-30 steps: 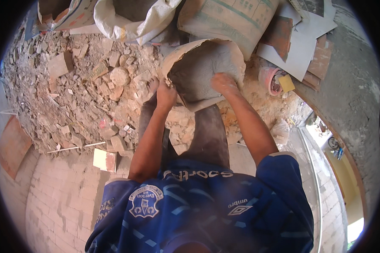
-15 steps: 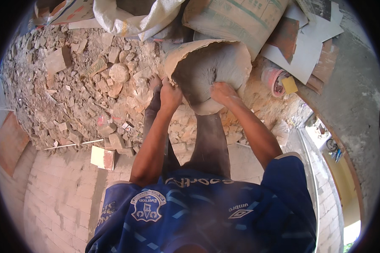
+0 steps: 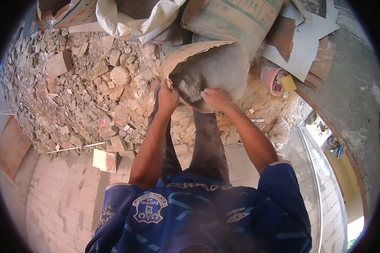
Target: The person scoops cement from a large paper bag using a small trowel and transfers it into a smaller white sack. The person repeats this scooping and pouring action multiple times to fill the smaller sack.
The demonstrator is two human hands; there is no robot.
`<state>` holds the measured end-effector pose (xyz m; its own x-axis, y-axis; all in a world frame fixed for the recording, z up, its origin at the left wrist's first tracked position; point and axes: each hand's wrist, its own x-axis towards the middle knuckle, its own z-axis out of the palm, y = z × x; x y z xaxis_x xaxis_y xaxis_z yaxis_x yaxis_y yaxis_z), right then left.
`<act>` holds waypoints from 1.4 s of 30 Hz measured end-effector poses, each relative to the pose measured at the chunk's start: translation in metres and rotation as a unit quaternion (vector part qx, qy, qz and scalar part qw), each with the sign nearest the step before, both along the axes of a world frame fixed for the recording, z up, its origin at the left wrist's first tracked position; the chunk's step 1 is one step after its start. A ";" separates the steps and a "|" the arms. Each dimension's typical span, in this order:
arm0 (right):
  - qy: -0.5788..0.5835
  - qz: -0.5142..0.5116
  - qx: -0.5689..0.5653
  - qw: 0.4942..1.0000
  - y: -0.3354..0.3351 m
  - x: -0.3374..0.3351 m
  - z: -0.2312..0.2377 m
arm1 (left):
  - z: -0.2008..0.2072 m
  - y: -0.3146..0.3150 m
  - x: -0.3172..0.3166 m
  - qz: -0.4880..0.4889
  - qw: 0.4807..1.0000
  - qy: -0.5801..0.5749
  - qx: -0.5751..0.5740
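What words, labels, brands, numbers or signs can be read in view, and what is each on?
I won't copy wording or brands; print locations only:
Blue shirt, crest: pale lettering.
Shirt, opposite chest: pale lettering above a logo.
Shirt front and sleeve: lettering, partly folded or blurred.
Large sack behind: greenish and reddish print, mostly too faint.
Upper-left sack: reddish marks, unreadable.
Open paper sack: none I can make out.
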<state>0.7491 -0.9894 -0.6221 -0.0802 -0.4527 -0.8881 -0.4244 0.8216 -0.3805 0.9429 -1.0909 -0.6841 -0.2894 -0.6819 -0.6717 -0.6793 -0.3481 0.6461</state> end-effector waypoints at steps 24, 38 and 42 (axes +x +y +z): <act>0.114 0.395 -0.352 0.841 -0.077 -0.147 0.137 | 0.011 0.003 -0.015 -0.012 0.998 -0.058 -0.032; 0.398 0.219 -0.226 0.862 -0.334 -0.065 0.043 | 0.024 -0.008 -0.029 -0.026 0.994 -0.083 0.063; 0.398 0.139 -0.241 0.874 -0.254 -0.080 0.082 | 0.002 -0.004 -0.027 -0.023 0.997 -0.067 0.013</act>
<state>0.6691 -1.2430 -0.5402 -0.4126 -0.8592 -0.3024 -0.8702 0.4700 -0.1479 0.9163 -1.0950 -0.6826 -0.2259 -0.6523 -0.7235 -0.7743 -0.3305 0.5397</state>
